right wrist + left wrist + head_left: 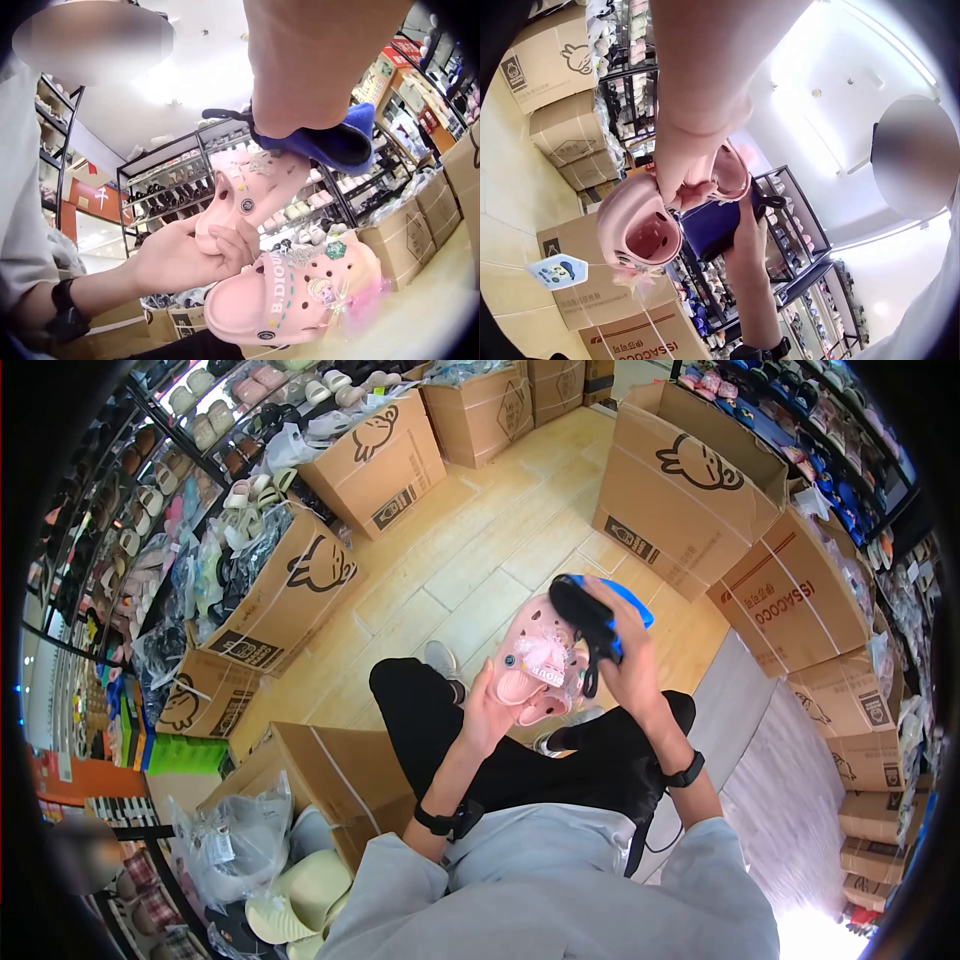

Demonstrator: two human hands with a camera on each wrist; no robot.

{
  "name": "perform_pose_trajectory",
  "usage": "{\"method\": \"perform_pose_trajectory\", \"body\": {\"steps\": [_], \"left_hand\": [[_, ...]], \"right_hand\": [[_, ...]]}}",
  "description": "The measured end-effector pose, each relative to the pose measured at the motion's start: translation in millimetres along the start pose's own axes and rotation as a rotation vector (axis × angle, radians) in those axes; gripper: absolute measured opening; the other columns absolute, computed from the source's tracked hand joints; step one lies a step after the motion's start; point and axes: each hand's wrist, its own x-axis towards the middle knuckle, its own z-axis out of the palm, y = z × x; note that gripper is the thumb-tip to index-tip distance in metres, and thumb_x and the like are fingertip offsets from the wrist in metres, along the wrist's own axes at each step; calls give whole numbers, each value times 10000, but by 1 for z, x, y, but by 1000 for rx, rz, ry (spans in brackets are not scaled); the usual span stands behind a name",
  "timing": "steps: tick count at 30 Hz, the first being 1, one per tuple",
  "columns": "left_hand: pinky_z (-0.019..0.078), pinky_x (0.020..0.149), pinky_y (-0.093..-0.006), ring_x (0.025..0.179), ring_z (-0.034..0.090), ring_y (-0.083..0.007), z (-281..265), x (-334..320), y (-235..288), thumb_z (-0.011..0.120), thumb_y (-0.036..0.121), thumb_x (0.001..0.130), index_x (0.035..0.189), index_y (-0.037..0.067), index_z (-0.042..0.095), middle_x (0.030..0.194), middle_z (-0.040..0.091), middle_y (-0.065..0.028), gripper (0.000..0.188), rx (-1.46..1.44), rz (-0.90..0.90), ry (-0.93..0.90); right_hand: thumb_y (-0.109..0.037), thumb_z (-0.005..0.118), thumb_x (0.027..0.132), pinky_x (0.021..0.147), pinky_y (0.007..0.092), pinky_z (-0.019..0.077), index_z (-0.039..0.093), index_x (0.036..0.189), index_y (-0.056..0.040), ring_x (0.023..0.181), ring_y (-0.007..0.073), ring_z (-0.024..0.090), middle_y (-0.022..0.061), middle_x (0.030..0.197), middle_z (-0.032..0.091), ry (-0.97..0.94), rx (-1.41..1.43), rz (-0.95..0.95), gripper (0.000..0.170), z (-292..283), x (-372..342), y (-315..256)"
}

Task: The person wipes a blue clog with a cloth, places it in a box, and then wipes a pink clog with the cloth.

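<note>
In the head view my left hand (487, 720) holds a pair of pink clogs by their heel ends, in front of my lap. The upper clog (522, 625) has vent holes and charms; part of the second clog (546, 708) shows below it. Charms and white letters decorate the lower clog (285, 300) in the right wrist view. My right hand (628, 650) grips a blue fuzzy piece (360, 124) with a black side and a dark strap (229, 115). This piece overlaps the toe of one clog. A tag (559, 271) hangs out beside the clogs in the left wrist view.
Cardboard boxes (690, 490) stand to the right, and more boxes (300, 575) line the left. Beside my left elbow is an open box (340, 760) near bagged, pale green slippers (300, 895). Shoe racks (150, 480) rise behind the boxes. Tiled floor (470, 550) lies ahead.
</note>
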Motion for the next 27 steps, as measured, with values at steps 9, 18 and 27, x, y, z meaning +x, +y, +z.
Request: {"method": "perform_pose_trajectory", "body": {"steps": [9,18,27], "left_hand": [[439,1093,-453,1300,563,-305,-17,-3,0,293,505,1098,1500,2,397,1432,554,-183,653,-141,17,-193],[476,1059,-405,1256,587,-230,9,-11,-1,363,474,1104,1476,4,417,1342,577,-157,602,207,60,66],[440,1019,-300,1164,580,-156,8,-11,-15,388,492,1097,1421,-24,443,1266,584,-113,612,605,240,31]], "right_hand": [[135,603,766,1137,399,396,577,1363,35,1369,353,538,218,1436,584,-57,161,131,606,8,-14,9],[156,620,673,1156,433,380,556,1391,4,1378,387,506,198,1446,571,-104,39,72,736,3,-12,-11],[85,722,692,1145,472,405,586,1363,-14,1360,373,530,178,1438,587,-200,-77,-82,692,0,-22,-3]]}}
